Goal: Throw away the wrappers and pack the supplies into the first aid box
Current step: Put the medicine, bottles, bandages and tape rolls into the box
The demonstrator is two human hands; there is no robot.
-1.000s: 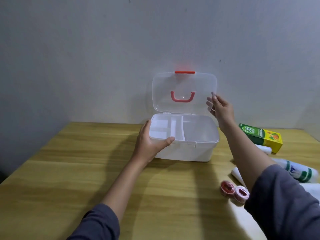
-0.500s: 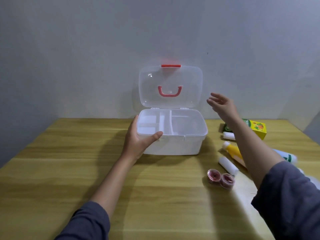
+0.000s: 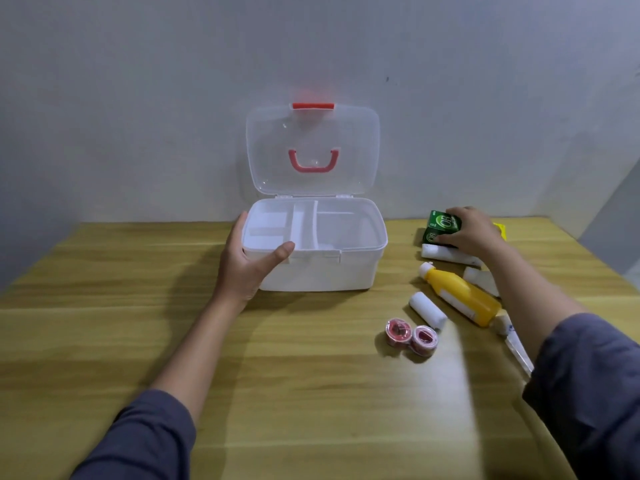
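A white first aid box (image 3: 322, 275) stands open on the wooden table, its clear lid (image 3: 311, 133) with red handle upright against the wall. An empty divided tray sits inside. My left hand (image 3: 247, 261) grips the box's front left corner, thumb on the rim. My right hand (image 3: 472, 232) closes over a green and yellow carton (image 3: 440, 225) to the right of the box. Near it lie a yellow bottle (image 3: 464, 297), a white gauze roll (image 3: 427, 310), two pink tape rolls (image 3: 412, 336) and white tubes (image 3: 446, 254).
The grey wall stands directly behind the box. A thin white packet (image 3: 517, 349) lies by my right forearm near the table's right edge. Bare wooden table top (image 3: 121, 306) stretches to the left and in front of the box.
My right hand has left the lid and dropped right onto the green carton. The lid stays upright. My left hand keeps its hold on the box. The view has shifted right.
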